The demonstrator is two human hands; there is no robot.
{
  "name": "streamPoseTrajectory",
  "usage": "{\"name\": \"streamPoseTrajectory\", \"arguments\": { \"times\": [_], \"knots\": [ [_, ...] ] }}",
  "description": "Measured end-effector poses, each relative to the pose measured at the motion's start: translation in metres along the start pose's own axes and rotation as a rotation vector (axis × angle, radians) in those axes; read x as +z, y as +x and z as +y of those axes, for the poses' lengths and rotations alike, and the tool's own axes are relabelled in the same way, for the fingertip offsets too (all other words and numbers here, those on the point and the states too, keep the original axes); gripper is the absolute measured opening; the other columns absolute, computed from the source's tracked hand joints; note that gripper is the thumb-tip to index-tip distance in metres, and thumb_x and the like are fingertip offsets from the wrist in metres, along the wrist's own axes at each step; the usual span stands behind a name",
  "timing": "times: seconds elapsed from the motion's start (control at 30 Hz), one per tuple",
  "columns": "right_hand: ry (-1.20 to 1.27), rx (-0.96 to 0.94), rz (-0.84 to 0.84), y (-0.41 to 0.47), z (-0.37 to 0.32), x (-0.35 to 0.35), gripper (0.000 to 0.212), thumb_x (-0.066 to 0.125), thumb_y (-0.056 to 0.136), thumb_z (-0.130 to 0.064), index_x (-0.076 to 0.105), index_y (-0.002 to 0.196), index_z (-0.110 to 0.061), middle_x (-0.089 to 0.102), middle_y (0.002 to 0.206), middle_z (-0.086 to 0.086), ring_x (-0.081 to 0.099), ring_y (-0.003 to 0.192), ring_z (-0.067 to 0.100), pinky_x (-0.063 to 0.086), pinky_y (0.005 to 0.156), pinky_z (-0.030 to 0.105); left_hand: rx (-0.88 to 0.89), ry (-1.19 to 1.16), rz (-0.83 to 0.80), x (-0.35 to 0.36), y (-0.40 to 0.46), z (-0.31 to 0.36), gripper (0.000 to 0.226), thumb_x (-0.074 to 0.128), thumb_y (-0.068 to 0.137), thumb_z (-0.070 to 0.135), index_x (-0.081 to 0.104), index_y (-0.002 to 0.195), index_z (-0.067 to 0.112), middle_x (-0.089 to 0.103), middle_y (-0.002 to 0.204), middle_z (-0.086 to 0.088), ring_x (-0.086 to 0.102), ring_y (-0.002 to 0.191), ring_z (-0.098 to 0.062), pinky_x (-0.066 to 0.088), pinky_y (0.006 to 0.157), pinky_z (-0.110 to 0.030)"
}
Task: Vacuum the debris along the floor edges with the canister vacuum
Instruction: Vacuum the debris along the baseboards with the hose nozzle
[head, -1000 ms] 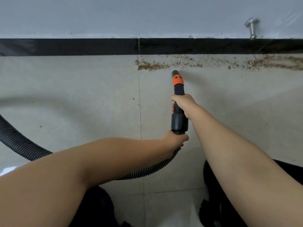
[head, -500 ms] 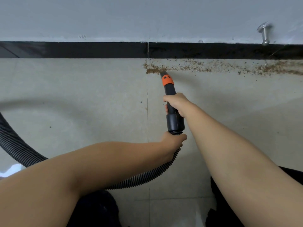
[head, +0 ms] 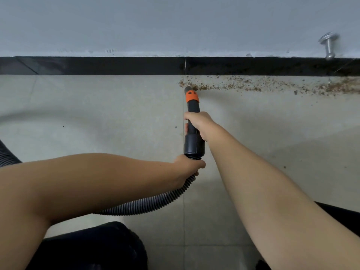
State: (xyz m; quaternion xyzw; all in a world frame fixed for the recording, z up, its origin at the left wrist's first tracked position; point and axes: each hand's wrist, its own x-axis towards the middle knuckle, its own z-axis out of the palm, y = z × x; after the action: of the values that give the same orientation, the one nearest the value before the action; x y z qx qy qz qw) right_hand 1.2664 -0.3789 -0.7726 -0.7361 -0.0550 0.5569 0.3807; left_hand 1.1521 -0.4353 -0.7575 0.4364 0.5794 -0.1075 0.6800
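A black vacuum nozzle (head: 192, 106) with an orange collar points at the wall, its tip touching the left end of a brown debris line (head: 253, 85) that runs right along the black baseboard (head: 97, 65). My right hand (head: 198, 123) grips the nozzle tube at its middle. My left hand (head: 188, 166) grips the ribbed black hose (head: 148, 204) just below the nozzle's cuff. The hose curves down and left under my left forearm and reappears at the left edge. The canister is not in view.
The floor is pale grey tile with a grout line under the nozzle. A metal door stop (head: 329, 45) sticks out of the grey wall at the upper right. My dark-clothed knees (head: 93, 248) fill the bottom corners.
The nozzle tip moved forward and left into the left end of the debris line. The clump at that end has thinned. Both hands kept their grips.
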Motion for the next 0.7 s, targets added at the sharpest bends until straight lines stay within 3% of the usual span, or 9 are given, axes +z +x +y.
{"name": "streamPoseTrajectory", "arguments": {
  "times": [0.1,0.37,0.7],
  "knots": [
    [0.022,0.002,0.072,0.001,0.008,-0.020,0.011,0.055,0.080,-0.008,0.046,0.086,-0.008,0.052,0.037,0.002,0.050,0.041,0.019,0.047,0.055,0.029,0.012,0.050,-0.067,0.010,0.003,0.001,0.015,0.062,0.083,0.010,0.050,0.093,0.010,0.051,0.068,-0.006,0.046,0.054,-0.015,0.042,0.049,-0.022],
    [0.087,0.018,0.192,0.008,0.009,-0.074,0.009,0.055,0.081,-0.007,0.046,0.083,-0.008,0.052,0.045,0.005,0.048,0.037,0.018,0.046,0.050,0.027,0.070,0.076,-0.150,0.049,0.015,0.019,0.017,0.061,0.084,0.011,0.050,0.096,0.012,0.050,0.069,-0.004,0.046,0.055,-0.014,0.042,0.048,-0.018],
    [0.045,0.016,0.053,0.012,0.000,-0.055,0.011,0.055,0.082,-0.007,0.045,0.082,-0.008,0.051,0.038,0.002,0.048,0.038,0.018,0.046,0.052,0.029,0.023,-0.013,-0.107,0.041,0.012,0.019,0.016,0.060,0.084,0.009,0.049,0.095,0.009,0.048,0.068,-0.005,0.044,0.055,-0.015,0.041,0.052,-0.022]
  ]
}}
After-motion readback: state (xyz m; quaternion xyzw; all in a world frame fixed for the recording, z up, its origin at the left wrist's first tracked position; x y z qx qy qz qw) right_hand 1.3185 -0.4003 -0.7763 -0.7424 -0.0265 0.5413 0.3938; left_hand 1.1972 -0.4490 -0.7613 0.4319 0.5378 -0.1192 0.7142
